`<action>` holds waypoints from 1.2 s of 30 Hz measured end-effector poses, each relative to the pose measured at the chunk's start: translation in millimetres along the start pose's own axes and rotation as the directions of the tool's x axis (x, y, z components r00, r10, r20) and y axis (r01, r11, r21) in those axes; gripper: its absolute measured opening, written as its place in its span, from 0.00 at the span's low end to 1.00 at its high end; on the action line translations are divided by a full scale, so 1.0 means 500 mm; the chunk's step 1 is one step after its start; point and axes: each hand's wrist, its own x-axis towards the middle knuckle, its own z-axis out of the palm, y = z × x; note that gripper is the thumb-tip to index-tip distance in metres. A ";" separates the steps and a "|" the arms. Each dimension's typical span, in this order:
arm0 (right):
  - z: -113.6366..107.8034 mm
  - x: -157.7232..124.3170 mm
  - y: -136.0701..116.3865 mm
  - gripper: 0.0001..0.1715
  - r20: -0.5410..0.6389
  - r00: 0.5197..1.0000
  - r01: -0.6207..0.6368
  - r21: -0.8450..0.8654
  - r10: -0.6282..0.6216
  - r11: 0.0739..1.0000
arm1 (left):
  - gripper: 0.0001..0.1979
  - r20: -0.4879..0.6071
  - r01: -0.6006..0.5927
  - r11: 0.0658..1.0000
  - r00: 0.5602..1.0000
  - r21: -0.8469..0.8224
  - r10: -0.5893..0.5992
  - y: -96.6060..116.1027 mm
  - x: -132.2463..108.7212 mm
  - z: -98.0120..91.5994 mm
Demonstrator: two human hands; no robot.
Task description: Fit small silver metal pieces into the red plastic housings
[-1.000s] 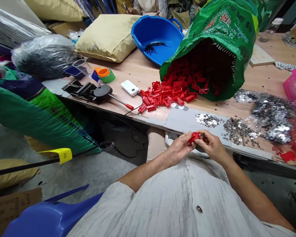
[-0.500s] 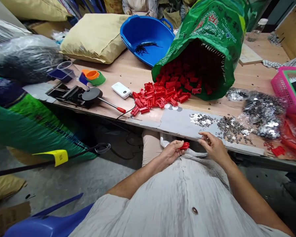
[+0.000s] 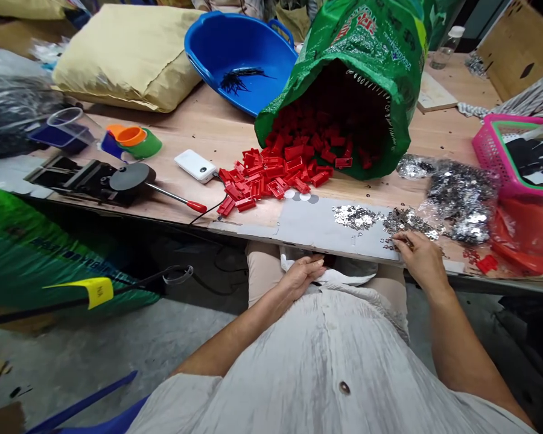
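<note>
My left hand (image 3: 304, 274) is over my lap at the table edge, fingers pressed together and pointing right. A dark reddish bit shows at its fingertips, but I cannot make out what it is. My right hand (image 3: 420, 258) reaches over the table edge, thumb and forefinger pinched at the near side of a pile of small metal plates (image 3: 407, 220). A brighter pile of metal plates (image 3: 355, 217) lies left of it on a grey sheet (image 3: 305, 226). Red plastic parts (image 3: 271, 175) spill from a green sack (image 3: 371, 36) beyond.
A hand press (image 3: 131, 176) with a red-tipped lever and a white power bank (image 3: 195, 166) stand left. Behind are a blue basin (image 3: 235, 54) and a stuffed paper sack (image 3: 127, 54). A plastic bag of metal pieces (image 3: 461, 196) and a pink basket (image 3: 498, 150) lie right.
My right hand has moved right and forward to the metal pile. My left hand has turned over, and the red plastic part it held is no longer clearly visible. The view has shifted right.
</note>
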 end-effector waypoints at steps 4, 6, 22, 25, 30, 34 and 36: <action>0.015 0.003 -0.001 0.15 0.022 0.999 0.035 -0.055 -0.034 0.998 | 0.18 0.117 -0.062 0.974 0.992 0.219 0.037 0.016 -0.018 0.008; 0.018 0.005 -0.003 0.15 0.034 0.999 0.034 -0.098 -0.031 0.995 | 0.19 0.193 -0.106 0.948 0.980 0.301 0.048 0.032 -0.030 0.017; -0.011 0.000 -0.025 0.17 0.062 0.997 -0.054 0.067 0.050 0.996 | 0.22 0.283 -0.318 -0.131 0.499 0.939 0.819 0.307 0.090 0.032; -0.006 -0.003 -0.023 0.18 0.071 0.992 -0.110 0.073 0.105 0.991 | 0.22 0.365 -0.296 -0.229 0.577 0.927 0.731 0.310 0.122 0.054; 0.001 -0.009 -0.020 0.18 0.064 0.991 -0.122 0.146 0.114 0.982 | 0.14 0.386 -0.249 -0.295 0.592 0.923 0.708 0.300 0.144 0.068; -0.002 -0.012 -0.029 0.17 0.027 0.996 -0.089 0.139 0.086 0.986 | 0.08 0.391 -0.288 -0.273 0.534 0.918 0.750 0.291 0.128 0.056; -0.004 -0.012 -0.037 0.18 0.003 0.997 -0.079 0.165 0.080 0.983 | 0.05 0.415 -0.335 -0.275 0.481 0.901 0.772 0.280 0.111 0.049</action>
